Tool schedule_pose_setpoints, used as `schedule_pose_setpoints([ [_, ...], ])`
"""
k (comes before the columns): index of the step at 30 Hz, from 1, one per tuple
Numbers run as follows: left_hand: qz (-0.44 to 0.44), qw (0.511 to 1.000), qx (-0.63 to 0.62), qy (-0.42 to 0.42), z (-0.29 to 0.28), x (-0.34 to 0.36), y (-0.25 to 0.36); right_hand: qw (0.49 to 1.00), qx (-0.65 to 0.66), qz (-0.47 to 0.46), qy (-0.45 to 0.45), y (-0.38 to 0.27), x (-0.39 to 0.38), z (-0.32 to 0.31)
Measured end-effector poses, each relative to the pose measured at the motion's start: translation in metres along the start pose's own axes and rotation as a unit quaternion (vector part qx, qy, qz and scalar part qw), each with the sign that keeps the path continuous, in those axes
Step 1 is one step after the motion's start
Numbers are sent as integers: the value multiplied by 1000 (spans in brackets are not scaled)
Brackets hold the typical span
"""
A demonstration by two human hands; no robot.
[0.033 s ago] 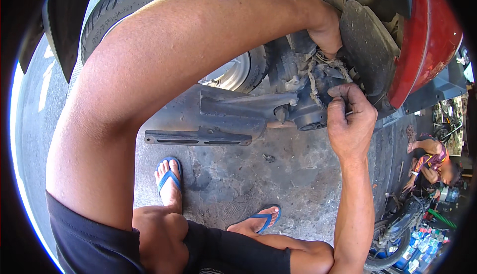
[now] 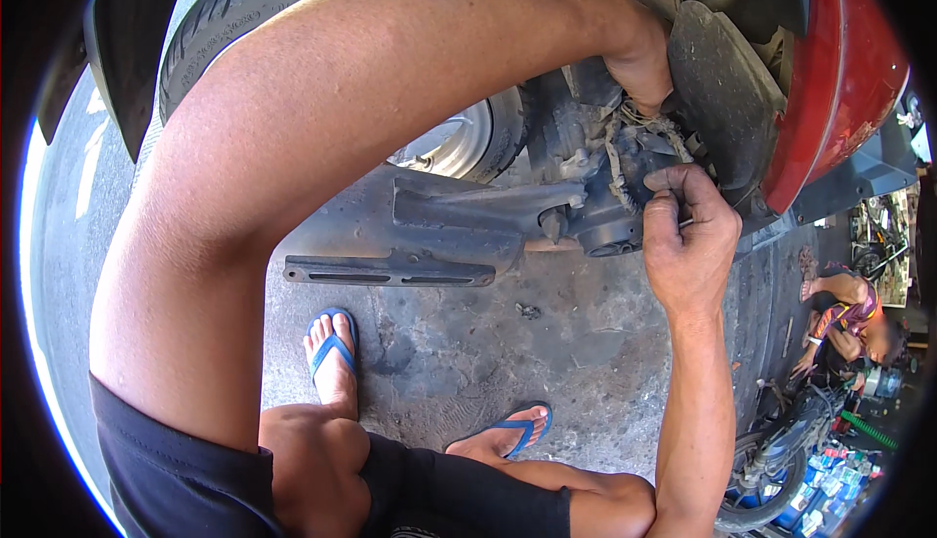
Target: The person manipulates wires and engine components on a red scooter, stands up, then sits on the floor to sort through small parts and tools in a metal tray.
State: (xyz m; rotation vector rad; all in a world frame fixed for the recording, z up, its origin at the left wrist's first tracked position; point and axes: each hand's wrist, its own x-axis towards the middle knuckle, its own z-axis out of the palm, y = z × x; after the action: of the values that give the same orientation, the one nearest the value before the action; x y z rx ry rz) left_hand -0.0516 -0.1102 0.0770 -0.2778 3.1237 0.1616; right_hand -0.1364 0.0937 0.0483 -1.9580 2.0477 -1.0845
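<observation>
My left arm arches over the scooter's wheel, and my left hand goes in behind dirty wires beside the engine; its fingers are hidden. Just below, my right hand is closed, thumb and index finger pinched together close to the grimy engine. A thin pale bit shows at the fingers, too small to name. A dusty dark flap hangs right of my left hand, next to the scooter's red body panel.
The exhaust cover stretches left from the engine, below the rear tyre. My feet in blue flip-flops rest on the stained concrete floor. At the far right another person crouches by a motorcycle wheel and blue containers.
</observation>
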Motion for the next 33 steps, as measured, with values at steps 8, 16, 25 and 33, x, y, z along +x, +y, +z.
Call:
schedule_pose_setpoints([
  [8, 28, 999, 43, 17, 4, -2, -2, 1000, -5, -18, 9, 1, 2, 1],
  [16, 2, 989, -145, 14, 18, 25, -17, 999, 3, -32, 20, 0, 3, 2],
  [25, -34, 989, -111, -89, 16, 33, -8, 997, 11, -69, 44, 6, 5, 6],
  [33, -104, 965, -228, 76, -1, 6, 15, 992, 9, -116, 54, 12, 7, 7],
])
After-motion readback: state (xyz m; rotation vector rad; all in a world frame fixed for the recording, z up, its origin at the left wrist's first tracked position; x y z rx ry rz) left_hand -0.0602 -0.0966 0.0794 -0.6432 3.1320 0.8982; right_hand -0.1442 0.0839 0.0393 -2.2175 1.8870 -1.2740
